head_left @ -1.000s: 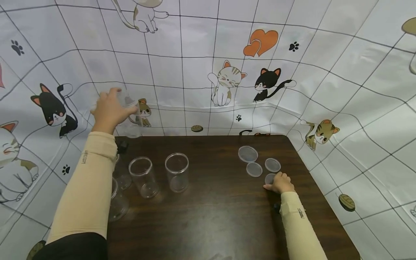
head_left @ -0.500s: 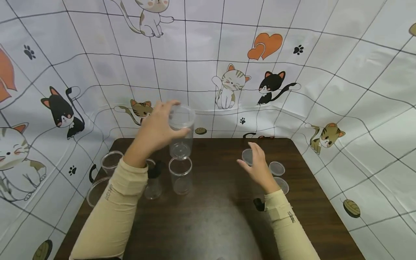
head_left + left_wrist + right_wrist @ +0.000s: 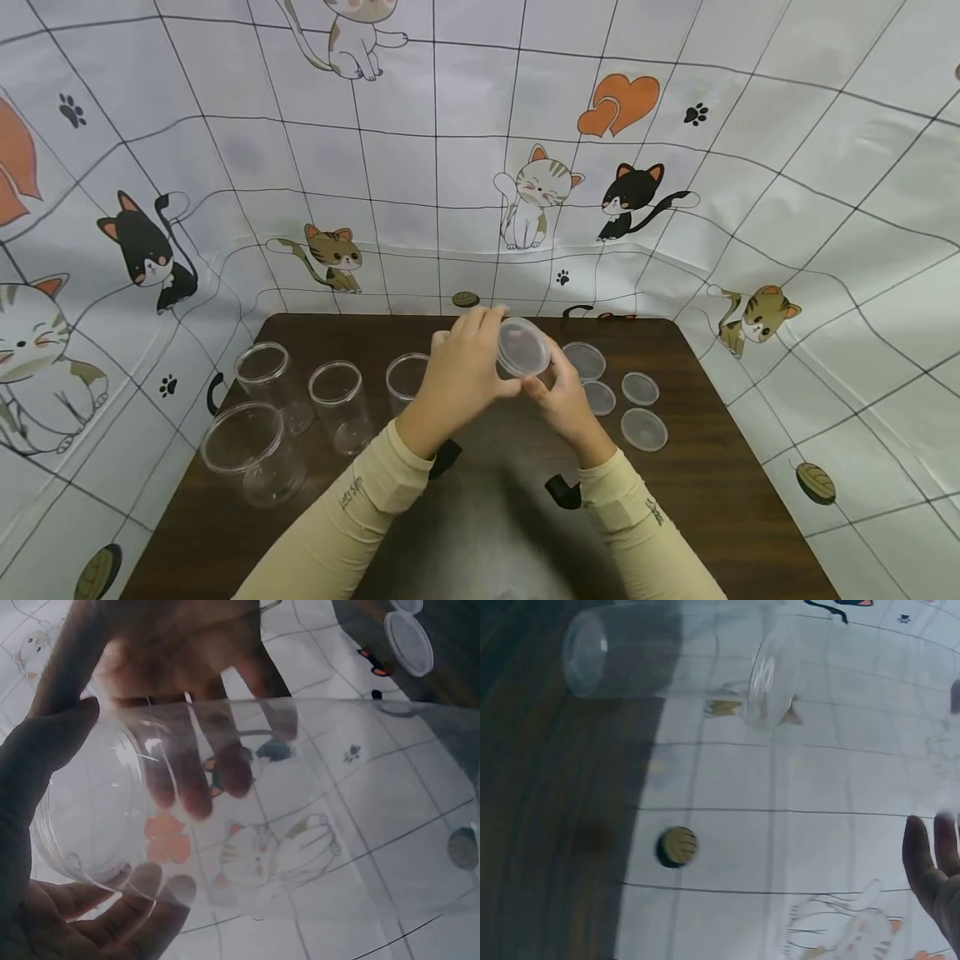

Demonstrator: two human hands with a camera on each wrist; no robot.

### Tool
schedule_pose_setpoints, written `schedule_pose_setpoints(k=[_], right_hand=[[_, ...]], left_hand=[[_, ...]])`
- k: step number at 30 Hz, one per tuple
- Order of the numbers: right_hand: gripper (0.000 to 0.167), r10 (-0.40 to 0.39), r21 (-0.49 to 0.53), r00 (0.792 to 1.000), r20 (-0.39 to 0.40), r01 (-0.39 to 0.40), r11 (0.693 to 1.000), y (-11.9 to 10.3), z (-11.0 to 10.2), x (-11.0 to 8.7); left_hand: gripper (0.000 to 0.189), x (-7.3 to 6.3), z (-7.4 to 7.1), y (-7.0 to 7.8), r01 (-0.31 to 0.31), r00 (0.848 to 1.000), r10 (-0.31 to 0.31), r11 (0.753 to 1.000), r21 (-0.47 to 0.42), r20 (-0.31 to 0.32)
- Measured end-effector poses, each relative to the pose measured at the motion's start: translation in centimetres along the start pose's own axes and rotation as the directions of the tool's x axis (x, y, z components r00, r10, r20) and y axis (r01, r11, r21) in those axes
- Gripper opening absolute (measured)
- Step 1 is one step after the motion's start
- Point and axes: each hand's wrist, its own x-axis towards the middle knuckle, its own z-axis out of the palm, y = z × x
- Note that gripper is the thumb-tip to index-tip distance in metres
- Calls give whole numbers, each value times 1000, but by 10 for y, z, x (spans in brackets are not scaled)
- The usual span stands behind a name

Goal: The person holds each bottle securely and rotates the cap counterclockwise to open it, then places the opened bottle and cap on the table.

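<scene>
In the head view, both hands hold up one tall clear plastic jar, with a whitish round lid [image 3: 522, 347] showing at its near end. My left hand [image 3: 459, 367] wraps it from the left, thumb below. From the right, my right hand [image 3: 564, 398] has its fingers and thumb around the lidded end. In the left wrist view the clear plastic jar [image 3: 330, 825] crosses sideways, fingers pressed on its wall and the lid rings at left. The right wrist view shows another clear jar [image 3: 675, 652] and fingers [image 3: 920, 859] at the right edge.
Several open clear jars [image 3: 341, 408] stand on the left of the dark wooden table [image 3: 247, 542], one partly behind my left wrist. Several flat translucent lids [image 3: 643, 429] lie on the right. A cat-patterned white sheet [image 3: 450, 183] hangs behind and beside the table.
The left hand has carried the held jar from the far left to the middle. My right hand has left the loose lids, moved left and taken hold of the jar's lidded end.
</scene>
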Motion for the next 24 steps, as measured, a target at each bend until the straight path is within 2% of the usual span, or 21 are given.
schedule_pose_setpoints(k=[2, 5, 8, 12, 16, 18, 20, 24], right_hand=[[96, -13, 19, 999, -40, 14, 1000, -5, -2, 1], [91, -29, 33, 997, -69, 31, 999, -6, -3, 2], [87, -47, 30, 995, -93, 50, 998, -3, -4, 2], [87, -59, 37, 986, -156, 66, 997, 3, -4, 1], [89, -50, 50, 979, -196, 61, 997, 7, 0, 0], [90, -27, 63, 982, -188, 39, 997, 8, 3, 0], [93, 10, 86, 987, -163, 4, 996, 10, 5, -1], [106, 124, 76, 984, -128, -115, 990, 13, 9, -1]], left_hand=[[92, 4, -2, 1, -19, 1000, 20, 999, -34, 19], [91, 4, 0, 0, -11, 998, 18, 992, -126, 59], [95, 0, 9, -5, 6, 997, 14, 971, -240, 79], [105, -10, 28, -15, 37, 994, 3, 935, -353, 112], [109, -25, 55, -27, 118, 986, -49, 883, -454, 163], [108, -32, 67, -31, 170, 981, -99, 855, -491, 167], [107, -38, 78, -36, 203, 977, -142, 838, -506, 157], [99, -46, 93, -44, 206, 977, -154, 846, -492, 145]])
